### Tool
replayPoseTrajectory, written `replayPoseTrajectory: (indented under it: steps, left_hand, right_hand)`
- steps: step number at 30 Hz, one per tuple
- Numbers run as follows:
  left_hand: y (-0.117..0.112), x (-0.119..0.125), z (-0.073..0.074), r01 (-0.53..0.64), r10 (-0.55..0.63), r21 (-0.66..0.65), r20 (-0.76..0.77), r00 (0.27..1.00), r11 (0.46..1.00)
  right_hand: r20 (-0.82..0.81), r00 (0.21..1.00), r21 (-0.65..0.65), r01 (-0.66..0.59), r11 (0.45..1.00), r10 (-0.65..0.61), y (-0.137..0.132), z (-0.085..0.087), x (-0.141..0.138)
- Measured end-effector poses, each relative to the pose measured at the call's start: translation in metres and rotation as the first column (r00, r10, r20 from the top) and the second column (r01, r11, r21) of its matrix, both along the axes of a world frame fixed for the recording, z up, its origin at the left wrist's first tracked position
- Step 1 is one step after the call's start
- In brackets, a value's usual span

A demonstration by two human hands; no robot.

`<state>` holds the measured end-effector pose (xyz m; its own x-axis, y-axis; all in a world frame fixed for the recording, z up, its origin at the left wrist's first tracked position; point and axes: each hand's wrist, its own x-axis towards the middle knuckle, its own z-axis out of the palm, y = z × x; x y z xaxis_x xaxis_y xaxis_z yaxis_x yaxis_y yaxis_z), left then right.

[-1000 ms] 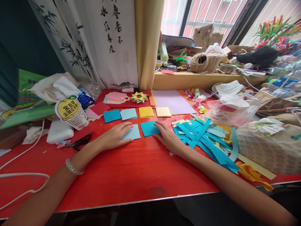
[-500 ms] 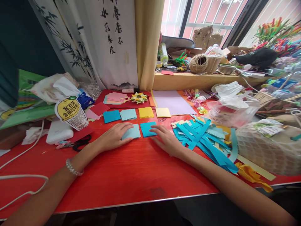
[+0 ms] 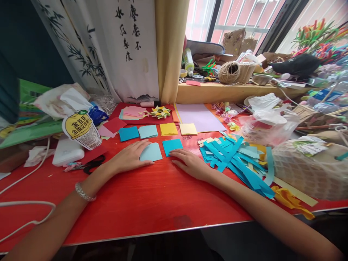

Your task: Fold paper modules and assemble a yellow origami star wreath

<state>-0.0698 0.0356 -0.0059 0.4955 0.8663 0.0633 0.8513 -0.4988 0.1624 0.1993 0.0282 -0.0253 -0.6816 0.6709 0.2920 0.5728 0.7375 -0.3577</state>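
My left hand (image 3: 129, 157) lies flat on the red table (image 3: 152, 203), fingers stretched out, its fingertips on the left edge of a light blue paper square (image 3: 151, 152). To its right sits a darker blue paper square (image 3: 172, 145). My right hand (image 3: 190, 163) rests flat just below that darker square, fingers extended, the tips at its lower edge. Neither hand grips anything. A bead bracelet (image 3: 85, 193) circles my left wrist.
Small stacks of blue, yellow and pink squares (image 3: 148, 131) lie behind the hands, with a folded paper flower (image 3: 161, 112) and a lilac sheet (image 3: 199, 117). A heap of blue paper strips (image 3: 236, 159) lies to the right, scissors (image 3: 91, 165) to the left, plastic bags and clutter around.
My right hand has slid back toward me off the darker blue square, which now shows almost whole. The left hand has stayed on the light blue square.
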Motion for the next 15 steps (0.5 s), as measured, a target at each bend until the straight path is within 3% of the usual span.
replayPoseTrajectory:
  steps: [15]
  left_hand:
    - [0.0055,-0.0014,-0.0017,0.096,-0.109,0.182,0.063,0.992,0.979]
  right_hand:
    - [-0.104,0.993,0.074,0.056,0.996,-0.048,-0.0021,0.0025,0.0014]
